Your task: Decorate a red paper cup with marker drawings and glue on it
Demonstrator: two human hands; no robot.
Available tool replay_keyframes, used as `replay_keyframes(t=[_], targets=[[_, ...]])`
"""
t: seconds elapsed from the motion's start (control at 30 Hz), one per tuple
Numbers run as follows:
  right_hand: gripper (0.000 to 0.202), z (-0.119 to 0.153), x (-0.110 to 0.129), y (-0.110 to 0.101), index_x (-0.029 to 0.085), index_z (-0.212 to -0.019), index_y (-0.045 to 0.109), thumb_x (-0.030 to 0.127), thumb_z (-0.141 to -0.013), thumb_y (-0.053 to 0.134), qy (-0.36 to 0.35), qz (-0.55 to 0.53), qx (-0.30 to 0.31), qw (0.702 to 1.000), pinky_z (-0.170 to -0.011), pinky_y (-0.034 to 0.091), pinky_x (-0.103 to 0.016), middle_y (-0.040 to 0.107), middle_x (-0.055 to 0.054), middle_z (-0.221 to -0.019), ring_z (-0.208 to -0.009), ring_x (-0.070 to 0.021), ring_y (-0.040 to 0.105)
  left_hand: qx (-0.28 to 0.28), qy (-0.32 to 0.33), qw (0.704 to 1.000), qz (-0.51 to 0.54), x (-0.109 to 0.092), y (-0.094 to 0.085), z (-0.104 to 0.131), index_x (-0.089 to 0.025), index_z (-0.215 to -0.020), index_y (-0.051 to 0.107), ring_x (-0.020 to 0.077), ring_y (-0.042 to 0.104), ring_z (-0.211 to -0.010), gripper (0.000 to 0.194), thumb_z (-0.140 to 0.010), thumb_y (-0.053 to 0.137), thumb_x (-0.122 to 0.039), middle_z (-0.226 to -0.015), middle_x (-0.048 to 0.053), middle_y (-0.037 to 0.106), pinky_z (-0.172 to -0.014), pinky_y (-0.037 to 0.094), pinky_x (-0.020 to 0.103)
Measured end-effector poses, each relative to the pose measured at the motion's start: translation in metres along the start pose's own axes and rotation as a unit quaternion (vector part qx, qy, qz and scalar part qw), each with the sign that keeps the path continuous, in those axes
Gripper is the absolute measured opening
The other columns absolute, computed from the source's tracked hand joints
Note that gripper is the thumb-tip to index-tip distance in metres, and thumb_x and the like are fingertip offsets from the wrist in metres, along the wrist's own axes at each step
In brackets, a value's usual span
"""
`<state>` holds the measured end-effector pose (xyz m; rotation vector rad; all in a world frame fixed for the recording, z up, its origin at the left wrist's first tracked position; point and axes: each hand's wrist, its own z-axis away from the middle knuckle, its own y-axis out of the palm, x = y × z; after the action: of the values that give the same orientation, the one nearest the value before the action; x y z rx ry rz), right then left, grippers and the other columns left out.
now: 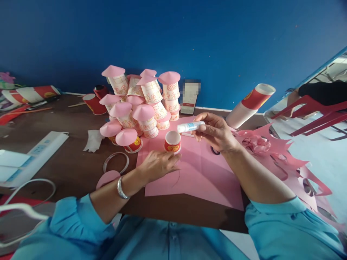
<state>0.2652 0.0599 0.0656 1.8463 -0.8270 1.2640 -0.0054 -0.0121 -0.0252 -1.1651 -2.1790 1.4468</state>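
My right hand grips a white glue stick with a blue label, held level between thumb and fingers above the pink paper. Just below and left of the glue stick stands a red and white paper cup, its mouth facing up. My left hand is at the near side of this cup, palm down, fingers loosely stretched to the right; whether they touch the cup I cannot tell. Under both lies a large pink paper sheet. Part of a dark ring-shaped handle shows beneath my right hand.
Several decorated cups with pink cone roofs are stacked at the back left. A tape roll and a pink disc lie left. A phone leans on the wall. Tall stacked cups and cut pink scraps are right.
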Motion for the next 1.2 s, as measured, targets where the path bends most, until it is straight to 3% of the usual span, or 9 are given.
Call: replay_keyframes(t=[0.07, 0.17, 0.3, 0.43, 0.57, 0.67, 0.9, 1.1, 1.2], targets=[[0.051, 0.001, -0.001, 0.004, 0.022, -0.105, 0.076, 0.059, -0.088, 0.106, -0.009, 0.011, 0.004, 1.0, -0.062, 0.063, -0.029, 0.078, 0.001, -0.084, -0.065, -0.0132, 0.07, 0.0, 0.054, 0.998, -0.039, 0.001, -0.006, -0.002, -0.024, -0.122, 0.08, 0.0208, 0.075, -0.066, 0.031, -0.107, 0.085, -0.05, -0.086, 0.004, 0.081, -0.05, 0.04, 0.03], [0.054, 0.001, -0.002, 0.01, 0.022, -0.105, 0.075, 0.064, -0.088, 0.104, -0.02, 0.029, 0.007, 0.999, -0.062, 0.063, -0.028, 0.077, 0.003, -0.081, -0.064, -0.0126, 0.069, -0.081, 0.068, 0.993, -0.047, 0.0, -0.014, -0.007, -0.022, -0.11, 0.081, 0.0189, 0.072, -0.059, 0.038, -0.104, 0.087, -0.059, -0.074, 0.002, 0.078, -0.051, 0.041, 0.03], [0.053, 0.003, -0.002, 0.016, 0.021, -0.108, 0.073, 0.063, -0.093, 0.101, -0.037, 0.033, 0.017, 0.999, -0.062, 0.062, -0.027, 0.079, 0.001, -0.085, -0.066, -0.0121, 0.071, -0.173, 0.012, 0.972, 0.16, -0.01, -0.024, -0.016, -0.023, -0.109, 0.075, 0.0111, 0.068, -0.054, 0.037, -0.099, 0.095, -0.052, -0.071, -0.005, 0.075, -0.054, 0.05, 0.022], [0.051, 0.009, -0.003, 0.024, 0.021, -0.11, 0.072, 0.065, -0.099, 0.095, -0.053, 0.089, 0.057, 0.993, -0.064, 0.063, -0.028, 0.08, 0.0, -0.088, -0.07, -0.0141, 0.075, -0.178, -0.108, 0.878, 0.43, -0.016, -0.035, -0.022, -0.025, -0.126, 0.068, 0.0089, 0.067, -0.052, 0.048, -0.099, 0.095, -0.055, -0.089, -0.001, 0.085, -0.048, 0.054, 0.02], [0.05, 0.016, -0.011, 0.029, 0.022, -0.106, 0.079, 0.069, -0.098, 0.094, -0.115, 0.294, 0.033, 0.948, -0.071, 0.062, -0.033, 0.082, -0.005, -0.093, -0.074, -0.0175, 0.073, -0.212, -0.178, 0.82, 0.502, -0.017, -0.041, -0.024, -0.024, -0.116, 0.07, 0.0077, 0.062, -0.044, 0.041, -0.1, 0.094, -0.053, -0.082, -0.003, 0.082, -0.041, 0.051, 0.02], [0.051, 0.017, -0.016, 0.031, 0.023, -0.102, 0.081, 0.073, -0.099, 0.09, -0.133, 0.329, 0.021, 0.935, -0.066, 0.058, -0.033, 0.08, -0.004, -0.083, -0.069, -0.0178, 0.07, -0.223, -0.19, 0.821, 0.49, -0.016, -0.042, -0.024, -0.024, -0.106, 0.07, 0.0082, 0.063, -0.045, 0.035, -0.102, 0.092, -0.051, -0.073, -0.004, 0.078, -0.042, 0.052, 0.019], [0.062, 0.019, -0.015, 0.035, 0.017, -0.132, 0.072, 0.075, -0.11, 0.076, 0.08, 0.099, 0.096, 0.987, -0.047, 0.047, -0.024, 0.07, 0.005, -0.067, -0.048, -0.0114, 0.06, -0.23, -0.172, 0.837, 0.467, -0.015, -0.04, -0.023, -0.023, -0.106, 0.074, 0.0091, 0.07, -0.058, 0.037, -0.099, 0.094, -0.053, -0.081, -0.001, 0.08, -0.053, 0.06, 0.018], [0.056, 0.018, -0.018, 0.036, 0.02, -0.123, 0.077, 0.069, -0.1, 0.092, 0.005, 0.153, 0.066, 0.986, -0.068, 0.068, -0.031, 0.083, -0.005, -0.093, -0.073, -0.0166, 0.078, -0.252, -0.183, 0.819, 0.482, -0.012, -0.039, -0.024, -0.024, -0.108, 0.073, 0.0084, 0.066, -0.054, 0.035, -0.099, 0.095, -0.049, -0.077, -0.004, 0.075, -0.051, 0.059, 0.02], [0.052, 0.018, -0.017, 0.037, 0.019, -0.116, 0.078, 0.07, -0.108, 0.082, 0.03, 0.139, 0.087, 0.986, -0.066, 0.069, -0.032, 0.083, -0.005, -0.089, -0.068, -0.0172, 0.078, -0.242, -0.183, 0.815, 0.493, -0.012, -0.039, -0.024, -0.024, -0.108, 0.072, 0.0089, 0.065, -0.052, 0.037, -0.1, 0.093, -0.053, -0.073, -0.005, 0.072, -0.049, 0.059, 0.02]])
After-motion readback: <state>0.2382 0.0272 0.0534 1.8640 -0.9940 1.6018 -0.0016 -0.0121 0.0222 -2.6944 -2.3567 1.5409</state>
